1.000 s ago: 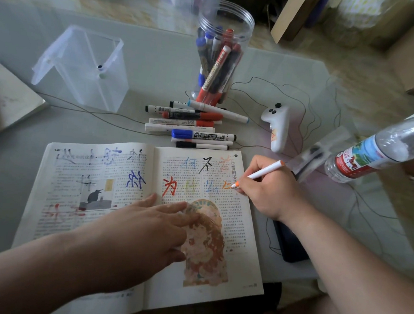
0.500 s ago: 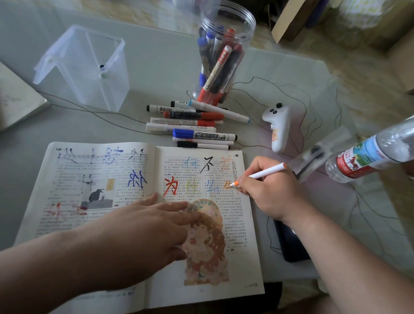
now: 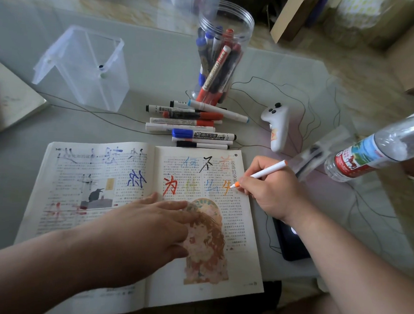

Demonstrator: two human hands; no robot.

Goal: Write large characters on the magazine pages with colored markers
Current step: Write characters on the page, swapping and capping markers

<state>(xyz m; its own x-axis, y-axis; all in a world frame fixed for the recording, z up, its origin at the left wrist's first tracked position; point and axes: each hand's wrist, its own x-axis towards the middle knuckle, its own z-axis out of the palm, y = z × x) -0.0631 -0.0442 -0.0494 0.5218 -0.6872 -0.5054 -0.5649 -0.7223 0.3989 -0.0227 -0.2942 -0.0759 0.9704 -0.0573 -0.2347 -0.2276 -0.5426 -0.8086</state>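
Grey table (image 3: 158,56) w/ open magazine (image 3: 98,174) near edge. Left hand (image 3: 148,226) flat, fingers straight, pressing mid-spread. Right hand (image 3: 269,189) pinches orange marker (image 3: 260,175), tip on right page's far-right.

The open magazine (image 3: 78,185) lies on the bench (image 3: 158,64); the left hand (image 3: 148,228) presses flat across its fold, fingers (image 3: 174,204) straight over the illustration (image 3: 207,254); the right hand (image 3: 274,192) pinches an orange marker (image 3: 265,173), tip touching the right page beside an orange character (image 3: 226,187); loose markers (image 3: 193,127) lie just beyond the top edge; a clear jar (image 3: 243,25) of markers stands behind them.
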